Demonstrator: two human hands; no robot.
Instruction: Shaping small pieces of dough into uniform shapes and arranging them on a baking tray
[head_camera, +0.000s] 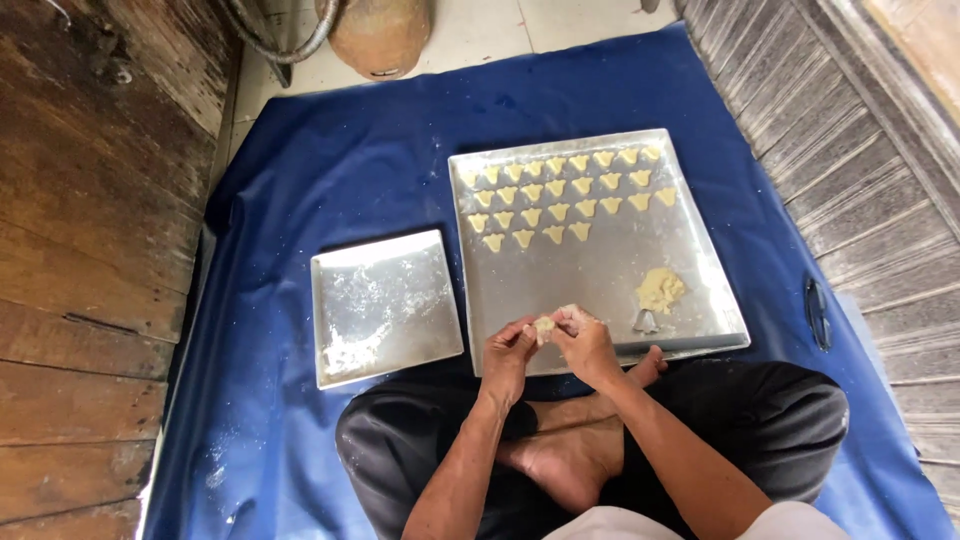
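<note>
My left hand (508, 348) and my right hand (586, 340) meet over the near edge of a large metal tray (600, 270), pinching a small pale piece of dough (544, 325) between their fingertips. Several rows of small shaped dough pieces (560, 195) lie in the tray's far half. A crumbly lump of dough (660, 289) rests near the tray's right side, with a small metal cutter (646, 321) just in front of it.
A smaller square metal tray (383, 305) dusted with flour sits to the left on a blue mat (350, 160). Wooden planks run along both sides. A brown clay pot (378, 35) stands at the far end. My crossed legs are below.
</note>
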